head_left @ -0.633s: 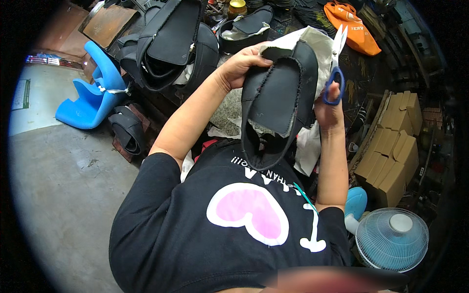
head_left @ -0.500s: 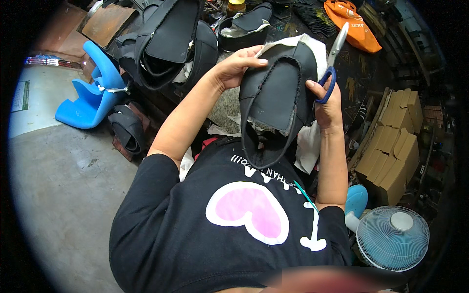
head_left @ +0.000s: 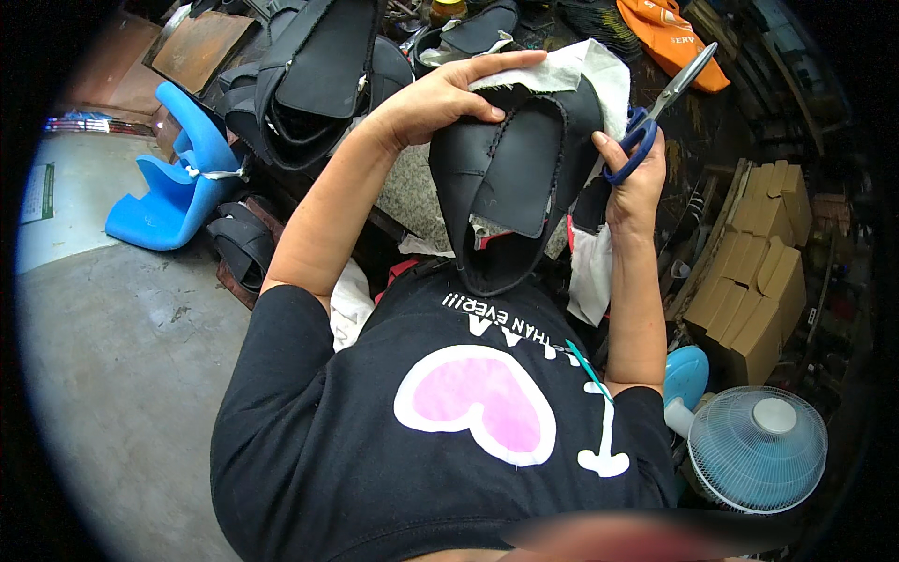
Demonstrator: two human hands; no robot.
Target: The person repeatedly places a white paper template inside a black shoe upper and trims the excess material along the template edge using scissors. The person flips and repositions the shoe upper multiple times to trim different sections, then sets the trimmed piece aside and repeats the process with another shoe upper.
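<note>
A black shoe upper (head_left: 513,178) with a stitched tongue hangs in front of my chest, its heel opening toward me. White lining cloth (head_left: 592,75) sticks out past its toe end. My left hand (head_left: 437,101) grips the toe's left side, thumb on the black face and fingers stretched over the cloth. My right hand (head_left: 639,183) has its fingers through the blue handles of a pair of scissors (head_left: 646,136), whose blades point up and away. The right thumb lies beside the upper's right edge. A white cloth strip (head_left: 590,272) dangles below that hand.
More black shoe uppers (head_left: 323,70) are piled at the far left on the bench. A blue plastic piece (head_left: 187,178) stands left of them. An orange bag (head_left: 670,42) lies at the back right. Cardboard boxes (head_left: 754,272) and a fan (head_left: 757,450) stand to the right.
The upper has tilted and shifted a little left, its toe end folding down. My left fingers have stretched out over the lining cloth. The scissors have swung to the right.
</note>
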